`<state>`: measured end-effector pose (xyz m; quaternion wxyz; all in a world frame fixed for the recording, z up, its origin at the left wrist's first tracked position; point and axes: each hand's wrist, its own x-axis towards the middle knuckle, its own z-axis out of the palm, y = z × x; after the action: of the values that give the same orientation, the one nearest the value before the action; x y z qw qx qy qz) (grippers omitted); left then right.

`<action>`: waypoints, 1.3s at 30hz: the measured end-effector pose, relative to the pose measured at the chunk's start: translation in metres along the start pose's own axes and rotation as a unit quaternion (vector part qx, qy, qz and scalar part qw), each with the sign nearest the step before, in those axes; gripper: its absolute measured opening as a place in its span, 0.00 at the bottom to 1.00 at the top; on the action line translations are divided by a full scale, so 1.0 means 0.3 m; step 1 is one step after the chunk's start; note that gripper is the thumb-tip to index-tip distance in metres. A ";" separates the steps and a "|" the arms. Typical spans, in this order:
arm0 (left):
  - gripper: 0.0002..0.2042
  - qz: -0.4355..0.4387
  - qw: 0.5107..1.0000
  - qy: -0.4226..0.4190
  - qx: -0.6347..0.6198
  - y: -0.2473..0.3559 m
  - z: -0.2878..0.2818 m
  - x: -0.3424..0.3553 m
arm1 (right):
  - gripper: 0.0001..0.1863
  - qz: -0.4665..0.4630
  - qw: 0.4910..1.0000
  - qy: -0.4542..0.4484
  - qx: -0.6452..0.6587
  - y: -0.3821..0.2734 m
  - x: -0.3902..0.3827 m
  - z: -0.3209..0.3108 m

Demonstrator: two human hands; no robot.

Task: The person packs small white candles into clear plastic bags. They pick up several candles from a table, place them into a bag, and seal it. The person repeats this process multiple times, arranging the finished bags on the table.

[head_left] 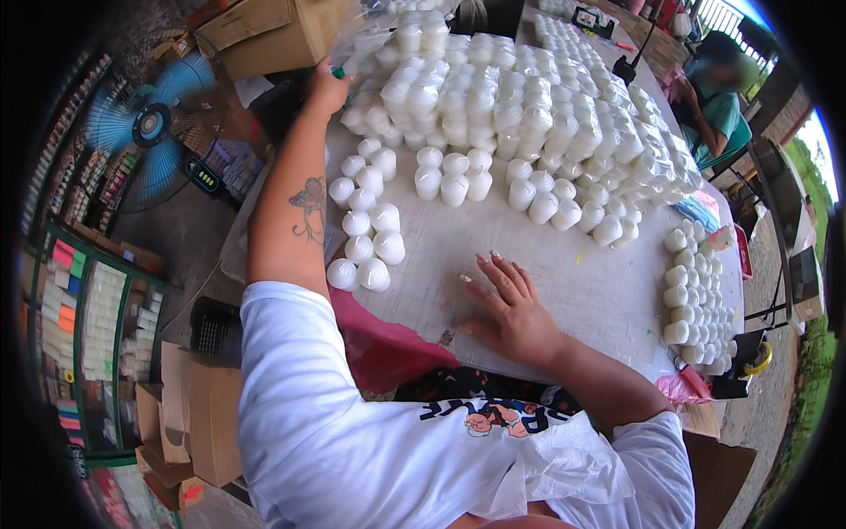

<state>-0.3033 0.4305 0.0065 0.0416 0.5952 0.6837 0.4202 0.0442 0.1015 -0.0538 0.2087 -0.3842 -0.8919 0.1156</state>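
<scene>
My left hand [328, 86] reaches up beside a cardboard box [264, 35], fingers closed round a small green object [338, 72], partly hidden. My right hand [504, 310] lies palm-down on the pale table [582, 291], fingers spread and holding nothing. Loose white cup-shaped candles stand in small groups, one in a column [361, 249] beside my left forearm and others [453, 185] above my right hand. Clear-bagged stacks of the same candles [467, 97] are piled along the table's far part. A further block of loose candles [692, 291] stands at the right edge.
A fan [152, 122], shelving of coloured goods [88, 344] and open cartons [211, 414] are at left. A seated co-worker [709, 123] is beyond the table at upper right. Red cloth [370, 344] lies at the near edge; yellow tape [756, 361] is at the right corner.
</scene>
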 end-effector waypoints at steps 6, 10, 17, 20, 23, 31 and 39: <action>0.26 -0.024 0.988 -0.030 0.150 0.017 -0.006 0.037 | 0.33 0.006 1.000 0.009 0.007 -0.003 0.002 -0.005; 0.23 -0.085 0.981 -0.027 0.172 0.020 -0.021 0.055 | 0.33 0.003 1.000 0.009 0.007 0.001 0.005 -0.008; 0.20 0.087 0.982 0.061 0.155 0.156 -0.019 0.077 | 0.32 0.001 1.000 -0.013 -0.005 0.000 0.006 -0.015; 0.20 0.037 0.999 -0.004 -0.022 0.150 0.068 0.193 | 0.33 0.004 0.999 -0.033 -0.006 -0.004 0.008 -0.029; 0.23 -0.104 0.992 -0.065 -0.020 0.132 0.119 0.260 | 0.34 0.001 0.999 -0.034 0.021 0.007 0.010 -0.031; 0.21 -0.108 0.969 -0.198 0.100 0.095 0.173 0.304 | 0.33 0.007 0.996 -0.039 0.074 0.033 0.013 -0.033; 0.22 -0.082 0.982 -0.158 0.058 0.037 0.234 0.311 | 0.32 0.004 0.997 -0.026 0.066 0.029 0.014 -0.031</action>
<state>-0.2825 0.5459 0.0098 0.1493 0.5975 0.7380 0.2758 0.0514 0.1108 -0.0475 0.2099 -0.3702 -0.8858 0.1853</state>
